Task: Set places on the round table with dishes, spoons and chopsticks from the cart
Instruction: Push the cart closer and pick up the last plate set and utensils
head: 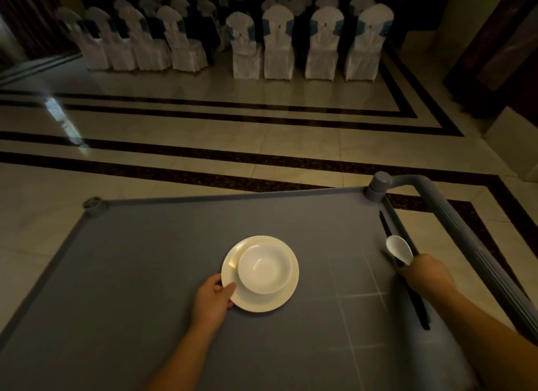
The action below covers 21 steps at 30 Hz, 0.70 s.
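Dishes still on cart top, none carried off yet, so this looks like an early pick-up step; round table not in view. White bowl sits in cream plate, mid-tray. Left hand pinches plate's near rim, thumb on top. Right hand curls round white ceramic spoon and black chopsticks by cart's right edge, beside handle. Glossy, plain, prob. slippery. Left to do: lift, carry, lay out.

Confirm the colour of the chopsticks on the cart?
Black chopsticks, clearest in the head view.
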Motion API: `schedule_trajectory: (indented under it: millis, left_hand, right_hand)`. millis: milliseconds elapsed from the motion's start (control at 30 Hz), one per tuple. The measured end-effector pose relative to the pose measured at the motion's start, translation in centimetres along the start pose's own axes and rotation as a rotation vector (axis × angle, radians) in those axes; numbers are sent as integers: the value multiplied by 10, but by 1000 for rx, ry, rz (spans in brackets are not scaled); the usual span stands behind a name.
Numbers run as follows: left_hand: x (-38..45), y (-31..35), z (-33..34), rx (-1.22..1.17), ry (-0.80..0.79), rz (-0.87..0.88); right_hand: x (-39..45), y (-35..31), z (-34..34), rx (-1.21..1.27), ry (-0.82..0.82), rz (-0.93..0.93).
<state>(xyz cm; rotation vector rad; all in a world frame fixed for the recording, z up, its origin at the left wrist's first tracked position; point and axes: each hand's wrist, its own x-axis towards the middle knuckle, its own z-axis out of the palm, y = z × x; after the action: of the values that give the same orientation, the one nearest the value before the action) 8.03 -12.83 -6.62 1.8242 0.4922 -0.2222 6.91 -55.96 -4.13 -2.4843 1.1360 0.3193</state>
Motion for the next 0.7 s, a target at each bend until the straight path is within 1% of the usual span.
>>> schedule_trajectory:
  millis: [100,200,300,367,433,500,567,633,700]
  left_hand:
    - [1,-1,-1,12,-11,-2]
    - [2,-1,-1,4,-12,-9]
    - [2,-2,-1,-5,-23,-11]
    - [2,-2,-2,11,-22,1]
    - [3,-3,-1,39,-12,14]
    - [4,-4,0,94,6,26]
    - [3,0,1,157,16,34]
    - [3,9,0,153,-7,7]
    - [5,18,0,157,-44,-51]
  right_hand:
    - [-2,-3,1,-56,-72,-28]
    - [-11,-7,7,-131,-98,-67]
    - [-23,-16,10,-64,-144,-86]
    - [-34,-26,9,-13,-178,-150]
    - [-49,-40,12,98,-207,-235]
    - [-65,-60,16,272,-244,-266]
    - [-82,-82,23,426,-287,-255]
    - [-97,-103,32,579,-373,-223]
    - [-105,-120,44,618,-397,-206]
